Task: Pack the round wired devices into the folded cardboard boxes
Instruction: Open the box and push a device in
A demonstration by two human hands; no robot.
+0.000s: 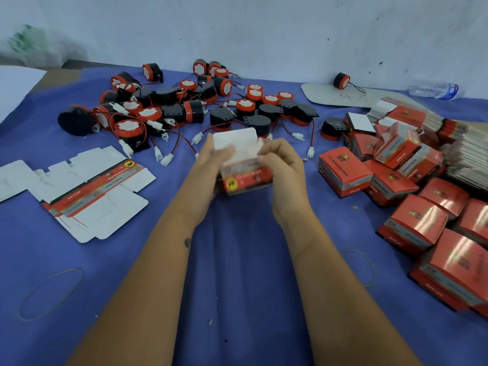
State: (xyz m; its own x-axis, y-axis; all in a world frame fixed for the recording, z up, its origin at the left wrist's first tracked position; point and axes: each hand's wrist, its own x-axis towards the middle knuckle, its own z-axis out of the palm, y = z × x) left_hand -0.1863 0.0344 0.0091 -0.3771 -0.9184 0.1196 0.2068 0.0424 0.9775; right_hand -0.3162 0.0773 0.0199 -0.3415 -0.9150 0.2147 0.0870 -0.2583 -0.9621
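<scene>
The left hand (211,165) and the right hand (280,165) both hold the small red and white cardboard box (244,173) near the middle of the blue-covered worktop (237,260), each grip clamped on one side, the white lid flap standing up. I think the step is closing it. It is better to keep the side walls square and press the flap straight in, not crushing the thin card. The box is glossy, with printed text. Whether a device is inside, I cannot tell. The black and red round wired devices (184,107) lie near the far edge.
</scene>
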